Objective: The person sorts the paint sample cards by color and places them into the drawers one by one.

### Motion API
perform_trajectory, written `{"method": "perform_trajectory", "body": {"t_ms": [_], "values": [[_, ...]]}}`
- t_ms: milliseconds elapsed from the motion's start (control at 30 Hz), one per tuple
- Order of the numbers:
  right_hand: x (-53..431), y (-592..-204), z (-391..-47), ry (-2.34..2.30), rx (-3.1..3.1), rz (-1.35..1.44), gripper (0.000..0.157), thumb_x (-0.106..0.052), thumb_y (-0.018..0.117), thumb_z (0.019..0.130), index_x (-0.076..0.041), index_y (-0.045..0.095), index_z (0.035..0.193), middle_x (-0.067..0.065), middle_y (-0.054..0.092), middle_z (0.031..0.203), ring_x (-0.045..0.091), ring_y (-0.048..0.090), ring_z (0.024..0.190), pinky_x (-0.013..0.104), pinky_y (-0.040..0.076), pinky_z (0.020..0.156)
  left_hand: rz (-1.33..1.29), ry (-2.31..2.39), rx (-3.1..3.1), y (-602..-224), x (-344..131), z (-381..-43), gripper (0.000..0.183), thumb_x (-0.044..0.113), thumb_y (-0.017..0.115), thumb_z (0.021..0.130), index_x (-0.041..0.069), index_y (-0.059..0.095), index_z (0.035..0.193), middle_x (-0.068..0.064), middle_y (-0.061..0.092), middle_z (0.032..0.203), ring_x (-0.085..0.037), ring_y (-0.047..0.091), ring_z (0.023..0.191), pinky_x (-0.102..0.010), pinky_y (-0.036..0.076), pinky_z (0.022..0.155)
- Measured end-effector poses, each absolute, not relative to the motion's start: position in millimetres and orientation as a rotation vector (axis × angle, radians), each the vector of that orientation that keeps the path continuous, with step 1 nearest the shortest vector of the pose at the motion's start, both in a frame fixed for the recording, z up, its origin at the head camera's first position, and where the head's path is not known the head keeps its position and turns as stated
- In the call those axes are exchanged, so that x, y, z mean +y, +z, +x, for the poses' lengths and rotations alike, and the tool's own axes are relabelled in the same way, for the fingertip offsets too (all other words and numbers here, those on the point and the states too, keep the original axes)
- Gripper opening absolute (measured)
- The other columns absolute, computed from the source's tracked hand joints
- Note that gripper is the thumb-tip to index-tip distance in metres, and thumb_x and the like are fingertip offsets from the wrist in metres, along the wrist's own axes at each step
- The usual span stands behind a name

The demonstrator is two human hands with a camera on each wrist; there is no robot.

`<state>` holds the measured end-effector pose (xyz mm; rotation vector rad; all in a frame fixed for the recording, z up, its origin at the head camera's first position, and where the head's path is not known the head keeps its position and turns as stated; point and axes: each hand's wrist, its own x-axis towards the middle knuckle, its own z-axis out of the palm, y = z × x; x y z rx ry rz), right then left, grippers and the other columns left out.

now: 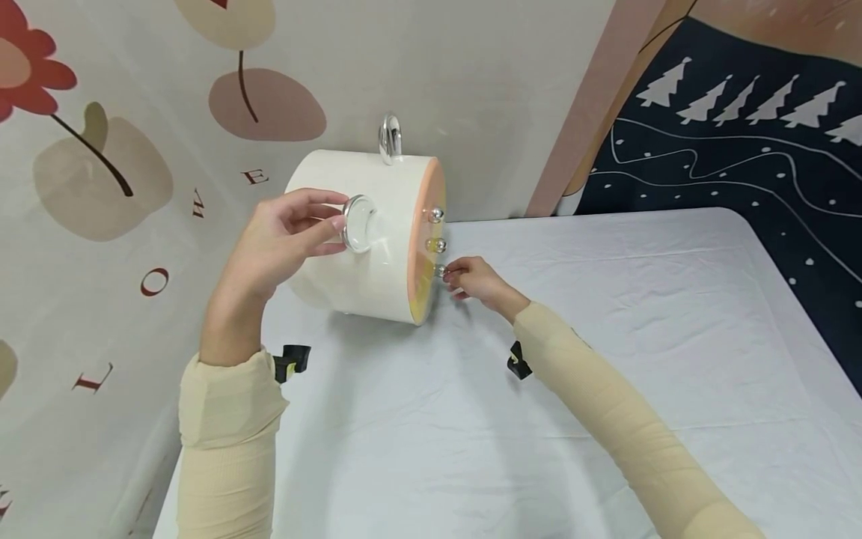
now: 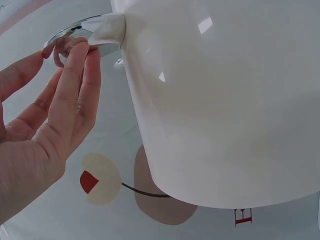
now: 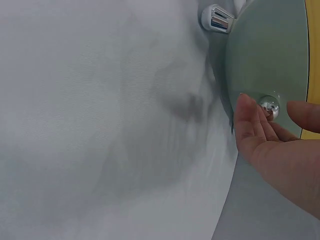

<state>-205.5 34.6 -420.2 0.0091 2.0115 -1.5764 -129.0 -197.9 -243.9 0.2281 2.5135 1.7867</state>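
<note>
A cream-white cylinder (image 1: 343, 277) lies on its side, its round end (image 1: 424, 187) edged in peach and yellow. Several shiny ball knobs (image 1: 436, 215) stick out from that end. My left hand (image 1: 296, 232) pinches a silver-rimmed round piece (image 1: 360, 223) on the cylinder's wall. In the left wrist view the fingertips meet this chrome piece (image 2: 82, 27) where it joins the white wall. My right hand (image 1: 480, 282) is at the lowest knob (image 1: 441, 270). The right wrist view shows thumb and fingers spread either side of a ball knob (image 3: 270, 106), with a gap by the thumb.
A silver loop (image 1: 390, 138) stands on top of the cylinder, and a silver-white fitting (image 3: 217, 19) shows beside its end. A white cloth (image 1: 606, 374) covers the surface below. Behind are a printed curtain (image 1: 431, 67) and a dark tree-patterned cloth (image 1: 727, 165).
</note>
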Motion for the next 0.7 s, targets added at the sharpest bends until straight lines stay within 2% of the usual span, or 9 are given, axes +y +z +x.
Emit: {"method": "perform_trajectory", "body": {"t_ms": [267,467,700], "values": [[37.9,-421.6,-205.1,-1.578,1.984,-0.002,0.037,0.004,0.044,0.094,0.006,0.044,0.131,0.023,0.052,0.125,0.032,0.054,0.107,0.041,0.052,0.091,0.221,1.802,2.506,-244.5,-199.7,-129.2,0.031,0.004,0.06,0.09,-0.006,0.056,0.12,-0.006,0.06,0.097,-0.013,0.061,0.081,-0.027,0.058,0.075],[52.0,-415.4,-204.4,-1.696,1.91,-0.026,0.038,0.001,0.044,0.095,0.006,0.041,0.133,0.025,0.056,0.117,0.035,0.057,0.101,0.046,0.05,0.092,0.226,1.822,2.489,-244.8,-200.1,-130.1,0.031,0.003,0.06,0.089,-0.006,0.056,0.119,-0.006,0.06,0.097,-0.014,0.062,0.081,-0.027,0.058,0.075],[83.8,-399.7,-204.4,-1.759,1.909,0.007,0.034,-0.002,0.047,0.095,0.004,0.045,0.129,0.018,0.061,0.102,0.023,0.062,0.084,0.034,0.056,0.079,0.191,1.901,2.435,-241.9,-199.4,-130.2,0.031,0.001,0.062,0.088,-0.007,0.057,0.117,-0.008,0.061,0.096,-0.014,0.063,0.08,-0.027,0.059,0.073]]}}
